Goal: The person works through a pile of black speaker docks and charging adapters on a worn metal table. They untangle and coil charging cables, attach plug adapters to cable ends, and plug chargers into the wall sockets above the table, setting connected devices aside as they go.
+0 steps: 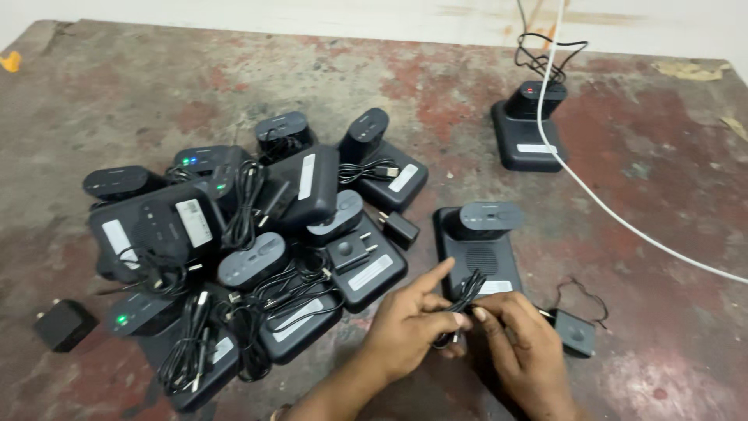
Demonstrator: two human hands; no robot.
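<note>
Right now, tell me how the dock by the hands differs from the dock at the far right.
The near dock lies just beyond the left hand and right hand, which hold a bundled black cable; the far dock stands alone, crossed by a white cable. The far one shows a red light, the near none. Both are black and carry a device.

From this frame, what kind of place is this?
Probably a workshop or device-prep bench: a worn, paint-stained table, a heap of dark charging docks with cables and plug adapters, and both hands, left hand and right hand, bundling a black cable.
</note>
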